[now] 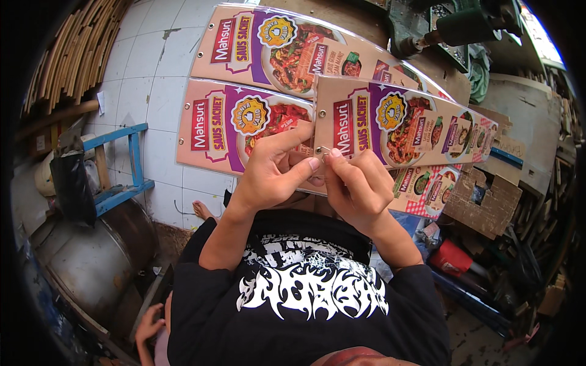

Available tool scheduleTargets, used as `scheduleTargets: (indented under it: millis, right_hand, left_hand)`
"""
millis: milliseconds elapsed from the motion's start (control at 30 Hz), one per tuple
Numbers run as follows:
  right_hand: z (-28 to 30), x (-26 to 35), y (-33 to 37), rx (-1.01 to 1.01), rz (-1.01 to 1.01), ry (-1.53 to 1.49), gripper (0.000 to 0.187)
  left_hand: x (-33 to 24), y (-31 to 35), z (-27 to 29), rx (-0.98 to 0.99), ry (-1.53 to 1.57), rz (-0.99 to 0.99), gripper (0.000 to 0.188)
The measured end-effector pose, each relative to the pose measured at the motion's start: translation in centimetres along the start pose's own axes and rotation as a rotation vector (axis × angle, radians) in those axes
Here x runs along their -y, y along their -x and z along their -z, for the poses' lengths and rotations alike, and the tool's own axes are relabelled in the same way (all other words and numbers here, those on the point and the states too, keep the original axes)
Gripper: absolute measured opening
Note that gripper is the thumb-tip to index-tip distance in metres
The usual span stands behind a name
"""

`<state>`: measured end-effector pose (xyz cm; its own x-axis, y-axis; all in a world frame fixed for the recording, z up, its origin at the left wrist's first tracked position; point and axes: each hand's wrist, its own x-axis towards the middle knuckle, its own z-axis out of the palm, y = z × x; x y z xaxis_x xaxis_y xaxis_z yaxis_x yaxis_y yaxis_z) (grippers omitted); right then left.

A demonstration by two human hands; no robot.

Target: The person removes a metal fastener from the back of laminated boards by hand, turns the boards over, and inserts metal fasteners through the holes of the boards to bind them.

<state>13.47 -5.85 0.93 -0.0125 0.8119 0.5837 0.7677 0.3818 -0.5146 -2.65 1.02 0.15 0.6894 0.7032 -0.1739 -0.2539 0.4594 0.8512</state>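
Between the right hand's (361,182) fingers, a thin wire (326,148) is pinched beside the corner eyelet (318,150) of a laminated sign (409,128); the left hand's (273,169) fingers curl nearby, grip unclear; bracing that corner should help guide the wire; beyond lie more signs (287,52).

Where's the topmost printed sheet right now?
In the head view, the topmost printed sheet lies right of centre, overlapping other printed sheets, its lower left corner near the left hand and right hand.
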Motion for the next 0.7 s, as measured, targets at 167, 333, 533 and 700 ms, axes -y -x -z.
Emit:
scheduleTargets:
  millis: [167, 333, 533, 700]
  right_hand:
    - [-0.6, -0.3, 0.7, -0.025, 0.114, 0.087, 0.031]
    - [-1.3, -0.8, 1.1, -0.111, 0.149, 0.104, 0.033]
    - [-0.5, -0.3, 1.5, -0.149, -0.082, -0.125, 0.033]
    - [0.6, 0.3, 0.7, -0.121, -0.185, -0.181, 0.028]
  left_hand:
    - [0.4, 0.0, 0.1, 0.015, -0.063, -0.026, 0.038]
    - [0.3, 0.1, 0.0, -0.008, -0.015, 0.011, 0.042]
    - [0.8, 0.2, 0.0, -0.023, -0.096, -0.116, 0.044]
    - [0.6, 0.3, -0.2, -0.033, -0.058, -0.093, 0.044]
